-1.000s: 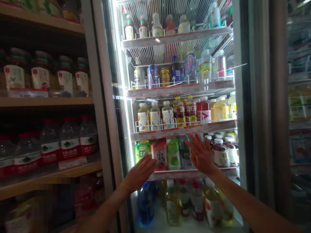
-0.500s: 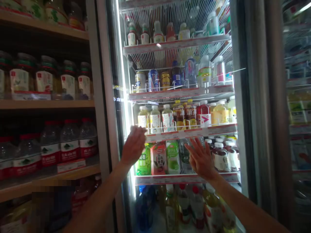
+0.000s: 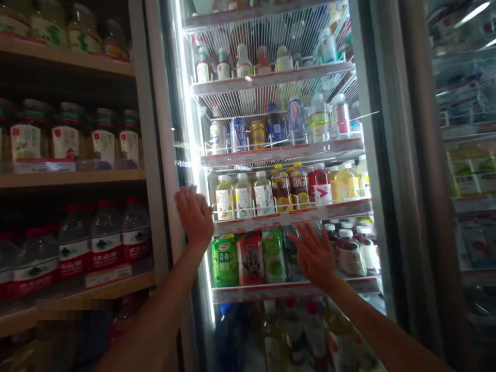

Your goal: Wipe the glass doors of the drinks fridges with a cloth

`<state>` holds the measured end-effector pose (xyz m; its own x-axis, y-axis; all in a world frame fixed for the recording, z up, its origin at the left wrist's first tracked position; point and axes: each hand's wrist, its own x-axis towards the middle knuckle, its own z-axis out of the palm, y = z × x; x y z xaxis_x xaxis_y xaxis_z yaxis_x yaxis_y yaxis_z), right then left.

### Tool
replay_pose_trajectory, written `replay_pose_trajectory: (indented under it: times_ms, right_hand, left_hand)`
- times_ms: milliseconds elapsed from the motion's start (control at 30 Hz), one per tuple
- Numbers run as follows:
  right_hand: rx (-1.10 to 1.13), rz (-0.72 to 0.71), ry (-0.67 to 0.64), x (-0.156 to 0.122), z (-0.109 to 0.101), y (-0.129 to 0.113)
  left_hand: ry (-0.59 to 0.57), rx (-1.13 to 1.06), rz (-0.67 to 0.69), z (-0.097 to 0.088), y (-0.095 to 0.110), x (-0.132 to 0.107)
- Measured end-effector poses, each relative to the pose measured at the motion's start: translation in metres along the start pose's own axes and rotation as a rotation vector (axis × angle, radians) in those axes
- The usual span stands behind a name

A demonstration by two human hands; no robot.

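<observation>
My left hand [image 3: 195, 214] is raised at the left edge of the lit drinks cooler, fingers stretched out, holding nothing. Right of it stand tea bottles [image 3: 244, 195] with pale labels on the cooler's third shelf. My right hand [image 3: 314, 257] is spread open before the lower shelf, fingertips just under the shelf's front rail [image 3: 294, 217]. It partly hides a dark-labelled clear bottle [image 3: 290, 253]. Beside that are a green bottle [image 3: 274, 257], a red drink [image 3: 250, 258] and another green one [image 3: 225, 261]. I cannot tell whether either hand touches the door glass.
At left, wooden shelves [image 3: 73, 179] hold jar-like bottles [image 3: 70, 134] and red-capped water bottles [image 3: 106, 232]. A thick metal frame [image 3: 401, 170] borders the cooler on the right, with another cooler's bottles [image 3: 476, 170] beyond it. Large bottles [image 3: 273, 336] stand at the bottom.
My left hand has moved left and slightly up, away from the shelf bottles toward the cooler's left frame. My right hand stays in nearly the same place. The view has shifted a little.
</observation>
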<state>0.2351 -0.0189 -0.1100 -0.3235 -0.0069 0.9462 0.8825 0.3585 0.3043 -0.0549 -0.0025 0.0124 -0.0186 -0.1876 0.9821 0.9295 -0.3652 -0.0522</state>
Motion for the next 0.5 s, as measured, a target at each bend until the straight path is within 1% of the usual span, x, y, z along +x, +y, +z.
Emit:
replay_pose_trajectory:
  times_ms: [33,67,100,167,200,233,267,300,367,400,433,467,500]
  right_hand:
    - [0.001,0.003,0.0,0.0,0.0,0.0]
    - [0.0,0.005,-0.001,0.0,0.0,0.0]
    - [-0.003,0.004,-0.007,0.0,-0.001,0.0]
    - [-0.009,-0.003,-0.013,0.0,-0.001,0.0]
    - [-0.009,-0.008,-0.011,0.0,-0.001,0.001]
    - [-0.008,-0.014,-0.008,0.0,-0.001,0.001]
    - [-0.008,-0.019,-0.007,0.0,0.0,0.001]
    - [-0.009,-0.021,-0.002,0.001,0.0,0.002]
    - [-0.01,-0.027,0.005,0.001,0.0,0.002]
    - [-0.009,-0.028,0.007,0.001,0.0,0.001]
    - [-0.006,-0.026,0.009,0.001,0.001,0.001]
    - [0.001,-0.021,0.014,0.001,0.001,0.001]
    - [0.008,-0.016,0.019,0.001,0.001,0.001]
  left_hand:
    - [0.03,0.018,-0.039,0.0,0.002,0.001]
    - [0.018,0.014,0.003,0.002,0.006,0.001]
    - [-0.038,-0.014,0.122,0.003,0.011,-0.001]
    - [-0.183,-0.1,0.433,0.006,0.02,-0.005]
    - [-0.237,-0.131,0.546,0.007,0.021,-0.005]
    - [-0.261,-0.141,0.592,0.007,0.018,-0.003]
    - [-0.244,-0.127,0.553,0.006,0.012,0.001]
    - [-0.188,-0.096,0.439,0.005,0.006,0.007]
    - [-0.028,-0.017,0.147,0.004,-0.005,0.018]
    - [0.03,0.01,0.05,0.004,-0.005,0.021]
    - [0.052,0.019,0.024,0.005,-0.003,0.021]
    - [0.035,0.009,0.08,0.007,0.003,0.02]
    - [-0.02,-0.017,0.208,0.009,0.011,0.017]
